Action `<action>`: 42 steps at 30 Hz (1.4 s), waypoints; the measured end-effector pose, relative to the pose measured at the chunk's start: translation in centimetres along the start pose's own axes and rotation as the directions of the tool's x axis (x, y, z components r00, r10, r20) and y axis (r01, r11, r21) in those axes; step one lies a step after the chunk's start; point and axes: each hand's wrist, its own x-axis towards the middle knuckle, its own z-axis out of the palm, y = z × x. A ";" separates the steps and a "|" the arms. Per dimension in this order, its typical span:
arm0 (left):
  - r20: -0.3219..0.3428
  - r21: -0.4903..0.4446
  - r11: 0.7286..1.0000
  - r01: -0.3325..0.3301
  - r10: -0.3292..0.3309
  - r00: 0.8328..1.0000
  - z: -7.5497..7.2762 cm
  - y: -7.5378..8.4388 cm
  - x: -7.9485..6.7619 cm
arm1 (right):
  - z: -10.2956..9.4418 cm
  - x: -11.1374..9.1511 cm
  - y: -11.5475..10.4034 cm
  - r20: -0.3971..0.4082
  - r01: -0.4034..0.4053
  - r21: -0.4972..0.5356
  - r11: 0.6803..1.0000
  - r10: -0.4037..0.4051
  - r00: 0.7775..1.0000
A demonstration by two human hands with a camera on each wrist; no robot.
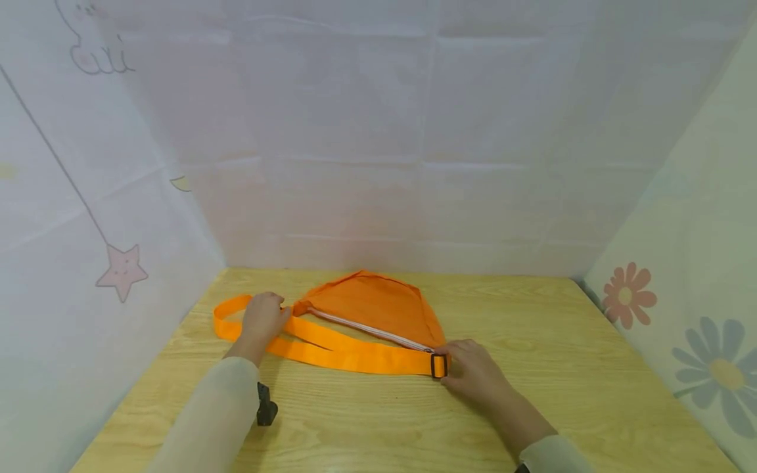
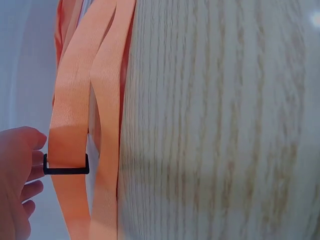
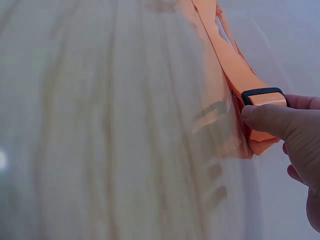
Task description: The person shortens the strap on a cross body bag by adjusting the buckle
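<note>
An orange half-moon zippered bag [image 1: 369,305] lies on the table, its white zipper [image 1: 367,328] slanting down to the right. In front of it runs its long orange strap [image 1: 349,349], which loops round at the left. My left hand [image 1: 263,320] is over the strap near the bag's left corner. In the left wrist view its loosely bent fingers are beside a black strap ring [image 2: 67,171], with no clear grip on it. At the bag's right corner, my right hand [image 1: 476,371] pinches the strap end at a black slider buckle [image 3: 262,92], thumb on top.
The wooden table [image 1: 378,420] extends around the bag. A pale sheet [image 1: 378,144] stands behind it, with printed sheets on the left and right sides. A black device [image 1: 266,406] is at the left wrist.
</note>
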 end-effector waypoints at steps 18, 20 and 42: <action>0.165 0.005 1.000 -0.015 0.014 0.986 -0.4 -0.5 0.1 | -1.1 0.0 1.7 0.011 0.006 -0.125 0.992 -0.005 1.000; 0.167 0.008 1.000 -0.028 0.026 0.986 -0.3 -0.7 0.1 | -1.2 0.0 1.7 -0.011 0.011 -0.141 0.990 -0.013 1.000; 0.138 0.033 0.997 -0.072 0.067 0.988 -0.5 -0.6 -0.2 | -1.6 -0.5 3.2 -0.130 0.142 -0.179 0.974 -0.166 0.978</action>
